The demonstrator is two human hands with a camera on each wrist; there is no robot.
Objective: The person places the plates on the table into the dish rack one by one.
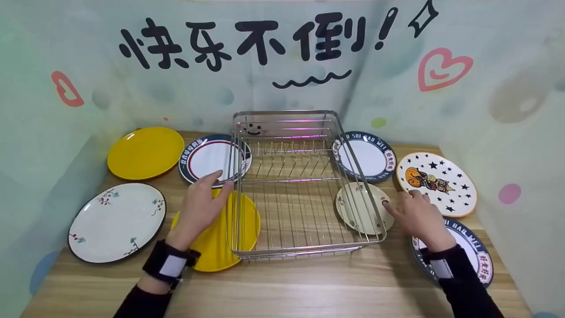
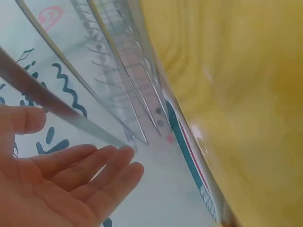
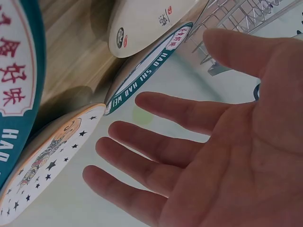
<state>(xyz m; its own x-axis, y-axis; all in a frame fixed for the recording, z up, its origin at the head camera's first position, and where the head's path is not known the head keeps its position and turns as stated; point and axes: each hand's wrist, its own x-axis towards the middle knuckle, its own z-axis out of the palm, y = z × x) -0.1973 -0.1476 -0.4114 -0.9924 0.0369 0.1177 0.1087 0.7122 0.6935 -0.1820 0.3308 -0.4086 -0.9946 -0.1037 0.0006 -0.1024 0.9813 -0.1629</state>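
Wood-grain worktop (image 1: 282,293), printed backdrop (image 1: 260,95) at far side; wire rack (image 1: 291,180) between your left hand (image 1: 201,206) and right hand (image 1: 419,215), both loosely outstretched.

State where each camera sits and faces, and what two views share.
Head: on the head, facing forward and down at the wire rack; left hand, right hand, sleeves show.
Left wrist: on that wrist, facing a yellow plate; left hand shows.
Right wrist: on that wrist, facing a star-patterned plate; right hand shows.
Both wrist views share the wire rack.
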